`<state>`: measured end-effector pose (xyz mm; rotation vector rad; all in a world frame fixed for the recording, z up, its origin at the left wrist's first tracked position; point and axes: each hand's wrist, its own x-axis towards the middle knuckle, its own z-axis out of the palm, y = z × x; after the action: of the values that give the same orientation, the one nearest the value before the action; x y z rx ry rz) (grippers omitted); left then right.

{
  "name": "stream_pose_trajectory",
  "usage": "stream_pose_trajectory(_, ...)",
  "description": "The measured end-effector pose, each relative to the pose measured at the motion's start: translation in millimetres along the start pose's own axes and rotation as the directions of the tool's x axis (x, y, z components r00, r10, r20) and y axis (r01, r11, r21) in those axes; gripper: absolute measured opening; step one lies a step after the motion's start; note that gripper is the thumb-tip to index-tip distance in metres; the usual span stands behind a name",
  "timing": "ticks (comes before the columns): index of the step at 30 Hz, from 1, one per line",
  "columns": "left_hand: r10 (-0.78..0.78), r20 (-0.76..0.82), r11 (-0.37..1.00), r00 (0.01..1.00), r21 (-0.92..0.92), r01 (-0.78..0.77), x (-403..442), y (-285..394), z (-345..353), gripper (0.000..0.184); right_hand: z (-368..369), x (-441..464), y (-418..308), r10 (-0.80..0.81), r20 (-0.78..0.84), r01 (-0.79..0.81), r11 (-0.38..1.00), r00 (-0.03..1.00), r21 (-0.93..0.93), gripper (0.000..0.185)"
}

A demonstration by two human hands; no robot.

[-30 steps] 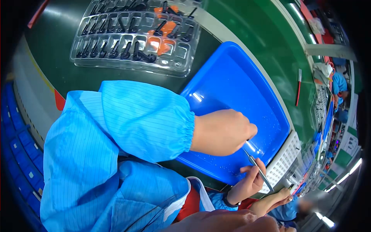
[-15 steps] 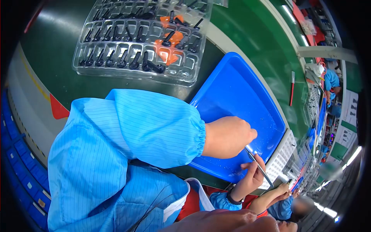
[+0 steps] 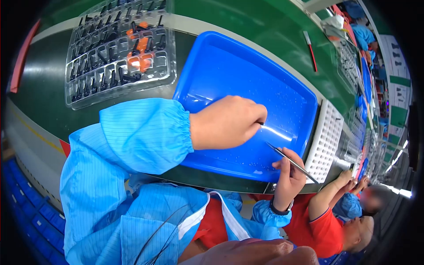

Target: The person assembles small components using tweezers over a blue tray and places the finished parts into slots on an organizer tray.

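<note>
My left hand (image 3: pixel 227 123), in a light blue sleeve, is closed in a pinch over the blue tray (image 3: pixel 260 59). A small dark bit shows at its fingertips, too hidden to identify. My right hand (image 3: pixel 289 176), with a dark band at the wrist, holds metal tweezers (image 3: pixel 293 164) at the tray's near right edge. The tweezers' tip points toward my left hand, apart from it. Tiny pale specks lie on the tray's floor.
A clear compartment tray (image 3: pixel 119 90) holds several black stemmed parts, with orange pieces (image 3: pixel 140 62) among them. A white studded rack (image 3: pixel 326 141) stands right of the blue tray. A red-and-white pen-like item (image 3: pixel 311 51) lies farther back. A co-worker in red (image 3: pixel 316 229) sits at the right.
The view has shifted, so the trays appear farther left and higher. My left hand now shows a dark bit at its fingertips, and the tweezers' tip stands farther from that hand.
</note>
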<state>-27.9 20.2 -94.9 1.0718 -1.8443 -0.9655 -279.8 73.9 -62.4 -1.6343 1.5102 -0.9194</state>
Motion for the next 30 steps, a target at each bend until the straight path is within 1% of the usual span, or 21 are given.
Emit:
stream_pose_trajectory(3, -0.017, 0.015, 1.000, 1.000, 0.018, 0.017, 1, 1, -1, 0.012, -7, -4, 2, -0.040, 0.008, 0.040, 0.998, 0.999, -0.053, 0.022)
stream_pose_trajectory(8, 0.000, 0.006, 0.998, 1.000, 0.069, 0.000, 2, 2, -1, 0.011, -16, -9, 3, -0.018, 0.011, 0.019, 0.999, 1.000, -0.048, 0.022)
stream_pose_trajectory(13, -0.031, 0.009, 0.999, 0.999, 0.019, 0.030, 3, 5, -2, 0.011, -16, -8, 1, -0.020, 0.045, 0.022, 0.999, 0.999, -0.039, 0.023)
stream_pose_trajectory(16, -0.006, -0.041, 1.000, 0.999, -0.007, 0.006, 5, 13, -5, 0.011, -14, -11, 0, 0.002, 0.064, 0.000, 1.000, 0.998, -0.025, 0.023)
stream_pose_trajectory(17, -0.029, -0.028, 0.999, 0.999, -0.016, 0.028, 2, 19, -4, 0.011, -15, -12, 1, -0.002, 0.053, 0.002, 1.000, 0.999, -0.004, 0.022)
stream_pose_trajectory(19, 0.024, -0.064, 1.000, 0.998, 0.015, -0.023, 1, 32, -7, 0.011, -16, -12, 4, -0.026, 0.024, 0.025, 0.999, 0.999, 0.044, 0.019)
stream_pose_trajectory(20, 0.050, -0.083, 0.998, 0.995, 0.030, -0.048, 0, 37, -6, 0.011, -16, -15, 4, -0.011, 0.034, 0.010, 0.999, 0.999, 0.049, 0.019)
stream_pose_trajectory(21, 0.041, -0.081, 0.999, 0.996, 0.031, -0.038, -1, 42, -6, 0.011, -15, -15, 4, -0.019, 0.041, 0.017, 0.998, 0.999, 0.054, 0.019)
stream_pose_trajectory(24, -0.007, -0.005, 1.000, 1.000, -0.012, 0.007, -8, 56, 1, 0.012, -15, -17, 4, -0.028, 0.060, 0.025, 0.998, 0.998, 0.062, 0.019)
stream_pose_trajectory(30, -0.047, 0.061, 0.999, 0.997, 0.009, 0.046, -12, 46, 20, 0.014, -16, -18, 7, -0.057, 0.095, 0.048, 0.994, 0.994, 0.097, 0.018)
